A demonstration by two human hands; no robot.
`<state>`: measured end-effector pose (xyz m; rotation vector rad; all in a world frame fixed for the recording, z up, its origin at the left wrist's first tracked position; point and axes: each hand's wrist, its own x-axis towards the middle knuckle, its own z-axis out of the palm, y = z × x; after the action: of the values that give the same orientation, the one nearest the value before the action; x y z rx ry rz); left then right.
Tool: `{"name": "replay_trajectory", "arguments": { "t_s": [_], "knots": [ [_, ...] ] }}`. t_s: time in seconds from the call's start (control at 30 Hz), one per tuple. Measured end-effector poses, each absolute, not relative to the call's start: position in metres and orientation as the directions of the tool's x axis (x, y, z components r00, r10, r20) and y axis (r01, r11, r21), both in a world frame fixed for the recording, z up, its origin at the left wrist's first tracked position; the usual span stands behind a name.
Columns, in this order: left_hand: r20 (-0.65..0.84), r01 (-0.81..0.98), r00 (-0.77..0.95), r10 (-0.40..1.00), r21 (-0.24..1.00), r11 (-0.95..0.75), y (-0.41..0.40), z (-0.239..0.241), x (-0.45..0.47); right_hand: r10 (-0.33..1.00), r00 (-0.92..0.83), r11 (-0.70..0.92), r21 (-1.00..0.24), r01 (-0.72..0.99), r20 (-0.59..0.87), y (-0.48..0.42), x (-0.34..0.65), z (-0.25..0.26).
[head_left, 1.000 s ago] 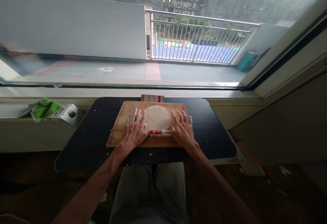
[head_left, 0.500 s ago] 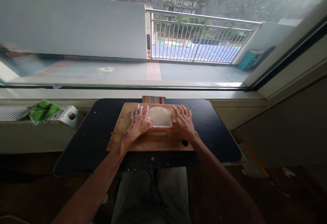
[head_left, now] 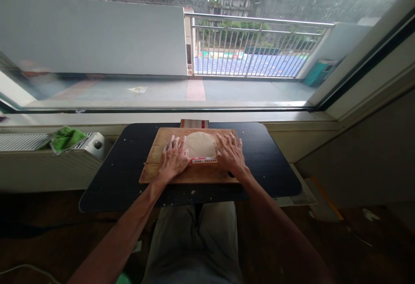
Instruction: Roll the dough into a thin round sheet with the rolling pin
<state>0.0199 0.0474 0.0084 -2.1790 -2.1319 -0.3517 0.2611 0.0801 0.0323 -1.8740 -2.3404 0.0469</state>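
A flat round sheet of pale dough [head_left: 201, 143] lies on a wooden board [head_left: 168, 172] on a small black table [head_left: 123, 176]. A red and white rolling pin [head_left: 203, 160] lies across the near edge of the dough. My left hand [head_left: 173, 157] presses flat on the pin's left end, fingers stretched out and dusted with flour. My right hand [head_left: 230, 154] presses flat on the pin's right end, fingers spread. Both ends of the pin are hidden under my palms.
A red-brown box [head_left: 194, 123] sits behind the board against the window ledge. A green cloth [head_left: 66, 138] lies on a white radiator [head_left: 39, 163] to the left. Flour crumbs dot the table. My knees are under the table's near edge.
The pin rolled away from me over the dough, then back toward me to the dough's near edge; both hands moved with it. The view shifted a little.
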Motion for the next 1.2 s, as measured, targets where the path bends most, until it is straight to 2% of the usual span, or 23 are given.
{"name": "replay_trajectory", "arguments": {
  "t_s": [0.3, 0.7, 0.97, 1.2],
  "knots": [
    [0.167, 0.998, -0.002, 0.986, 0.055, -0.008, 0.077, 0.006, 0.020, 0.980, -0.192, 0.198, -0.190, 0.962, 0.047, 0.108, 0.255, 0.044],
    [0.194, 0.992, -0.098, 0.976, 0.097, 0.080, 0.040, 0.014, 0.036, 0.953, -0.301, 0.304, -0.121, 0.945, 0.038, 0.110, 0.261, 0.035],
    [0.261, 0.993, -0.068, 0.963, 0.109, 0.040, 0.018, 0.011, 0.042, 0.957, -0.280, 0.286, -0.094, 0.954, 0.071, 0.076, 0.266, 0.038],
    [0.185, 0.993, -0.049, 0.982, 0.115, 0.028, 0.039, 0.023, 0.039, 0.979, -0.179, 0.189, -0.106, 0.976, 0.093, 0.047, 0.269, 0.030]
  ]
}}
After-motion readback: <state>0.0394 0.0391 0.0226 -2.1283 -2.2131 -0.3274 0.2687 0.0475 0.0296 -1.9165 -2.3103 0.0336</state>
